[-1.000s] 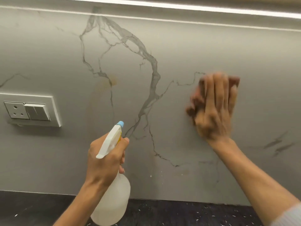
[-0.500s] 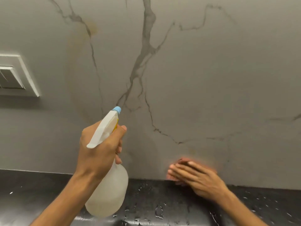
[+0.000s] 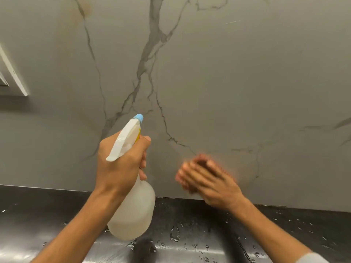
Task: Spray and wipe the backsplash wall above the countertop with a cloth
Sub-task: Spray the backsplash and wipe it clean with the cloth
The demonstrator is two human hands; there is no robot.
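Wiping looks midway: right hand (image 3: 212,185), fingers (image 3: 190,174) flat, presses cloth (image 3: 201,162) on wall (image 3: 237,82) right of bottle (image 3: 134,211). Fingers of left hand (image 3: 119,168) grasp bottle; stain (image 3: 86,8) above it awaits.

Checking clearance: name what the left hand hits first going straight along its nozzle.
The left hand, gripping the spray bottle, would likely meet the backsplash wall by the dark vein; depth unclear.

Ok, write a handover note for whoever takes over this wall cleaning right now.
Left hand grips the spray bottle, nozzle toward the backsplash.
Right hand, blurred, presses the cloth flat on the backsplash just above the wet countertop.
Done: spraying, judging by droplets; low wiping under way.
Left: yellowish stain at upper left, probably the rest of the backsplash.
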